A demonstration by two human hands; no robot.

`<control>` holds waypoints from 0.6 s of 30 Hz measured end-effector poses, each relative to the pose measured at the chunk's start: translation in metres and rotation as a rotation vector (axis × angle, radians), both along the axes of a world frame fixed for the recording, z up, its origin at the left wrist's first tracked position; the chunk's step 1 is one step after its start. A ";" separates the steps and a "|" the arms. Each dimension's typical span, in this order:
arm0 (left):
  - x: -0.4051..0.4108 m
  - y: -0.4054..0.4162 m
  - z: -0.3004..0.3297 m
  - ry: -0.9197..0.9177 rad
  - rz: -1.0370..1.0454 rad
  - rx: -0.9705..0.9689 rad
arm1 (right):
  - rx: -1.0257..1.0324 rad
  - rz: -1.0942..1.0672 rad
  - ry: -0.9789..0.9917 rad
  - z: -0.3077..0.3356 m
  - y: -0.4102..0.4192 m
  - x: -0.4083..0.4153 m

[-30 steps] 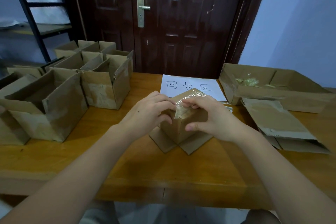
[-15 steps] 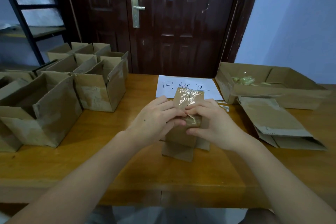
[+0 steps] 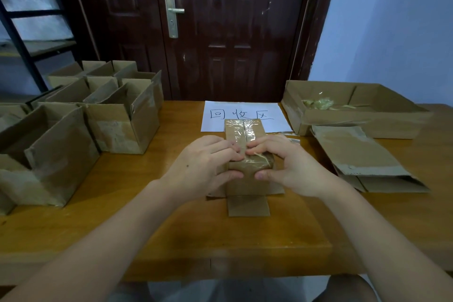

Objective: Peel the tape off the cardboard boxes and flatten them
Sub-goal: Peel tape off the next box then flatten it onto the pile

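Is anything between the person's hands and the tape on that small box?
Nothing visible: the left hand and right hand already grip the small box, fingertips on its clear tape.

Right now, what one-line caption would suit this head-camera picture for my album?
Both hands, left hand and right hand, grip a small taped brown cardboard box on a wooden table.

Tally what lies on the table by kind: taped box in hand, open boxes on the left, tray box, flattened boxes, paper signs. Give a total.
Taped box, held by both hands: 1
Open boxes, left: about 7, some cut off at the edge
Tray box: 1
Flattened boxes: 1
Paper signs: 1
Total: about 11
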State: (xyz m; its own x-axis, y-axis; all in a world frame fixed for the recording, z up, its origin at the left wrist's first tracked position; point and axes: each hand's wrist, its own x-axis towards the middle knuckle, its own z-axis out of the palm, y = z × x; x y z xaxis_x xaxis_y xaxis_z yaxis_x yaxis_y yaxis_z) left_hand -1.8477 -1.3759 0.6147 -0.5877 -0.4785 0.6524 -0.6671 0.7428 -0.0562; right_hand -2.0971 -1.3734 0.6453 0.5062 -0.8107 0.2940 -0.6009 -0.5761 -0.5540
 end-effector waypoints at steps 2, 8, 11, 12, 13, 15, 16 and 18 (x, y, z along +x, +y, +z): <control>0.000 0.001 0.005 -0.032 -0.006 -0.038 | -0.007 -0.001 0.001 -0.001 0.001 0.000; -0.001 0.001 0.008 -0.100 -0.023 -0.132 | -0.014 -0.018 0.011 -0.002 0.004 0.002; -0.003 0.000 0.006 -0.112 -0.032 -0.216 | -0.015 -0.014 0.004 -0.002 0.004 0.003; -0.005 -0.001 0.004 -0.116 -0.027 -0.252 | -0.011 -0.009 0.001 -0.003 0.004 0.004; -0.007 -0.002 0.002 -0.115 -0.019 -0.285 | -0.007 -0.004 0.002 -0.003 0.004 0.004; -0.012 -0.005 -0.001 -0.104 -0.009 -0.337 | -0.005 -0.003 -0.003 -0.003 0.003 0.004; -0.014 -0.006 -0.003 -0.093 -0.008 -0.356 | -0.002 -0.004 -0.011 -0.003 0.003 0.004; -0.016 -0.008 -0.004 -0.072 -0.009 -0.378 | 0.002 -0.004 -0.012 -0.003 0.003 0.003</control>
